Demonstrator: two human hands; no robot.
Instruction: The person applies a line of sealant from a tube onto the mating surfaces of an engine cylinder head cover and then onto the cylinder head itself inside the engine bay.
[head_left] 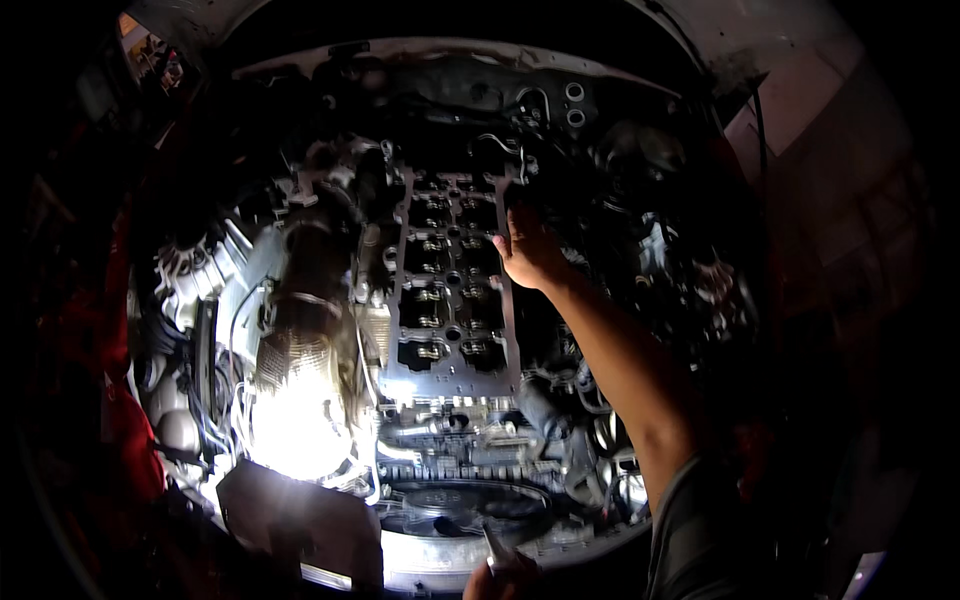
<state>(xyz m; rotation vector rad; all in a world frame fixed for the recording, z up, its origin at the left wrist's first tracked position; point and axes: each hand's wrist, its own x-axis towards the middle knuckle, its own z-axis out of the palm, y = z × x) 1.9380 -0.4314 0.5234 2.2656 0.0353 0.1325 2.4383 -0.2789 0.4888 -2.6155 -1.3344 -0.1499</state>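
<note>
Reaching into an engine bay, my right hand [532,257] is at the right edge of the metal cylinder head [453,382]. Its thumb and a finger show apart, with nothing visible between them; the other fingers are lost in shadow. The cylinder head has a flat, pale rim and rows of dark openings with metal parts inside. At the bottom edge, my left hand [508,582] is closed around a tube with a pale, tapered nozzle [494,546] pointing up and away. Most of that hand and the tube's body are dark or cut off.
A bright light glares on a large cylindrical metal part [305,330] left of the cylinder head. A dark flat panel [300,525] stands at the front left. Hoses and cables [215,400] run along the left, red bodywork [135,430] beyond them. Shadow covers the right side.
</note>
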